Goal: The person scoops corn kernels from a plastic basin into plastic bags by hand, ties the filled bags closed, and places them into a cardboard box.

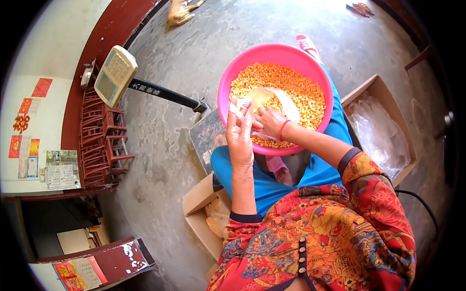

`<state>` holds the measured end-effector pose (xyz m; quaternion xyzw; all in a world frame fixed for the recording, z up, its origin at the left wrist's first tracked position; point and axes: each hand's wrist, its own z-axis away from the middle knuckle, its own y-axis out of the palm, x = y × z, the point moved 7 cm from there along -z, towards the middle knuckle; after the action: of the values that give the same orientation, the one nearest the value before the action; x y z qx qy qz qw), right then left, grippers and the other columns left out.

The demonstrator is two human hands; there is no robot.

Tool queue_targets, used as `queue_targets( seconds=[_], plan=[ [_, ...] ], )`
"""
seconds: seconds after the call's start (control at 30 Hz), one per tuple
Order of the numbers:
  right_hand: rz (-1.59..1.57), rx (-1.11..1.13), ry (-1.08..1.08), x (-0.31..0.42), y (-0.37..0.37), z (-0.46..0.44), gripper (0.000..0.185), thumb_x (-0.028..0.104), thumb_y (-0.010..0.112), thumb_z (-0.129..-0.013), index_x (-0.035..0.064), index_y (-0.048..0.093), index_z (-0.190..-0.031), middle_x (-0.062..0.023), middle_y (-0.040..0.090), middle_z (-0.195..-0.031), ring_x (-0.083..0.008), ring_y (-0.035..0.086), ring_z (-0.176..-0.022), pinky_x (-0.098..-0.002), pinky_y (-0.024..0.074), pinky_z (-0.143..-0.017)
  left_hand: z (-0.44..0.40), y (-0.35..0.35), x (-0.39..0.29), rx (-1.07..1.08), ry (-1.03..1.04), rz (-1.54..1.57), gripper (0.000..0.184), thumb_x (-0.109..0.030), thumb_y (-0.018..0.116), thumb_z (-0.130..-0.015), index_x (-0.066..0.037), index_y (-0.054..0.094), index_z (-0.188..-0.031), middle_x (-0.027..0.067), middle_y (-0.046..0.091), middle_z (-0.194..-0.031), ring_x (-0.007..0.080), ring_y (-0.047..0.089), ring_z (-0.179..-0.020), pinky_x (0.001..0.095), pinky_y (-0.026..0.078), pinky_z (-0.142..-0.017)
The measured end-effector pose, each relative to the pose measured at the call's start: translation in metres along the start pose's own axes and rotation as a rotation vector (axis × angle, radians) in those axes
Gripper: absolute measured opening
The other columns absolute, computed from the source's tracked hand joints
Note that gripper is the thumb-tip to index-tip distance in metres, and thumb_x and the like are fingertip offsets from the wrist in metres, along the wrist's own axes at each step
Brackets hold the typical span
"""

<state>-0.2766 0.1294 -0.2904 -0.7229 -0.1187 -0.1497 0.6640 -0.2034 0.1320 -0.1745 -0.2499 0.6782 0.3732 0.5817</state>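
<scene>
A pink basin (224, 89) full of yellow corn kernels (310, 97) is in front of me at my knees. On the kernels lies a clear plastic bag (290, 104) with some corn showing in it. My left hand (239, 133) is raised over the basin's near left rim, its fingers bent together on the bag's edge. Beside it, my right hand (272, 121), with a red bracelet at the wrist, reaches over the kernels and grips the bag's near side. The fingertips of both hands are partly hidden by the plastic.
A platform scale (206, 133) with a display head (115, 75) stands left of the basin. An open carton (407, 140) of clear bags is at my right; another carton (200, 196) holds bagged corn at my left. Stacked red stools (99, 140) line the wall. A dog (180, 13) lies beyond.
</scene>
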Motion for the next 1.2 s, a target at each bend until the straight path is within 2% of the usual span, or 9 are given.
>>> queue_targets(
  seconds=[0.3,0.37,0.43,0.57,0.7,0.83,1.07,1.13,1.2],
  plan=[
    [-0.498,0.272,0.267,-0.048,0.019,-0.017,0.052,0.031,0.062,-0.073,0.0094,0.054,-0.119,-0.0201,0.059,-0.106,-0.0276,0.06,-0.094,-0.0372,0.0478,-0.08,0.002,0.0,-0.001,-0.006,0.0,0.005,0.055,-0.002,0.044,-0.089,-0.009,0.022,-0.14,0.0127,0.051,-0.123,0.0065,0.054,-0.066,0.0216,0.048,-0.065],
    [-0.543,0.264,0.362,-0.058,0.017,-0.013,0.056,0.035,0.063,-0.073,0.01,0.052,-0.122,-0.0166,0.063,-0.094,-0.025,0.061,-0.089,-0.0363,0.0511,-0.068,0.001,-0.001,0.001,-0.009,-0.008,0.005,0.056,-0.002,0.044,-0.089,-0.009,0.022,-0.14,0.0129,0.051,-0.122,0.0065,0.054,-0.066,0.0218,0.048,-0.065],
    [-1.228,0.268,0.612,-0.056,0.016,-0.001,0.044,0.032,0.064,-0.076,0.009,0.057,-0.113,-0.009,0.061,-0.079,-0.0183,0.058,-0.072,-0.0308,0.0474,-0.048,-0.001,-0.005,0.003,-0.019,-0.006,-0.022,0.058,-0.001,0.044,-0.089,-0.012,0.02,-0.141,0.0138,0.05,-0.123,0.0071,0.055,-0.067,0.0226,0.049,-0.064],
    [-1.563,0.302,0.478,-0.036,-0.013,0.001,0.013,0.021,0.058,-0.083,0.0096,0.059,-0.088,-0.0012,0.052,-0.069,-0.0079,0.046,-0.051,-0.0225,0.0324,-0.035,-0.013,-0.014,0.015,-0.054,-0.026,0.028,0.06,-0.001,0.044,-0.089,-0.014,0.018,-0.141,0.0144,0.048,-0.123,0.0089,0.056,-0.068,0.0232,0.049,-0.064],
    [-1.649,0.308,0.294,-0.029,-0.051,-0.009,0.016,0.023,0.055,-0.085,0.0073,0.057,-0.082,-0.0013,0.052,-0.068,-0.0068,0.048,-0.051,-0.0194,0.0311,-0.034,-0.025,-0.023,0.022,-0.104,-0.027,0.023,0.061,-0.002,0.047,-0.088,-0.015,0.019,-0.141,0.013,0.049,-0.122,0.0129,0.059,-0.072,0.0242,0.049,-0.062],
    [-1.641,0.214,0.199,-0.035,-0.101,-0.032,0.02,0.027,0.054,-0.088,0.0077,0.058,-0.084,0.0006,0.053,-0.07,-0.0054,0.049,-0.053,-0.0174,0.0308,-0.034,-0.03,-0.029,0.028,-0.152,-0.05,-0.022,0.061,0.0,0.049,-0.085,-0.012,0.024,-0.139,0.0112,0.048,-0.12,0.0119,0.06,-0.076,0.0216,0.047,-0.059],
    [-1.322,-0.092,0.382,-0.111,-0.103,-0.074,0.034,0.031,0.06,-0.082,0.0051,0.057,-0.104,-0.0085,0.06,-0.083,-0.0154,0.06,-0.068,-0.0282,0.0512,-0.052,-0.019,-0.035,0.024,-0.334,0.08,-0.238,0.048,0.004,0.051,-0.081,-0.006,0.043,-0.128,0.007,0.054,-0.107,0.0089,0.058,-0.072,0.0188,0.045,-0.053],
    [-0.25,-0.256,0.319,-0.138,-0.093,-0.074,0.045,0.035,0.06,-0.08,0.0092,0.054,-0.116,-0.014,0.061,-0.093,-0.0264,0.063,-0.078,-0.0363,0.0529,-0.073,-0.017,-0.035,0.022,-0.286,0.09,-0.187,0.045,0.003,0.052,-0.081,-0.004,0.044,-0.125,0.0069,0.054,-0.106,0.0084,0.057,-0.071,0.0181,0.045,-0.052],
    [-0.214,-0.314,0.304,-0.144,-0.089,-0.057,0.043,0.036,0.06,-0.08,0.0111,0.056,-0.114,-0.0141,0.062,-0.093,-0.0285,0.063,-0.08,-0.036,0.0504,-0.079,-0.018,-0.034,0.021,-0.236,0.1,-0.132,0.042,0.002,0.054,-0.082,-0.001,0.046,-0.123,0.0069,0.055,-0.105,0.0078,0.056,-0.07,0.0175,0.044,-0.052]
  ],
)
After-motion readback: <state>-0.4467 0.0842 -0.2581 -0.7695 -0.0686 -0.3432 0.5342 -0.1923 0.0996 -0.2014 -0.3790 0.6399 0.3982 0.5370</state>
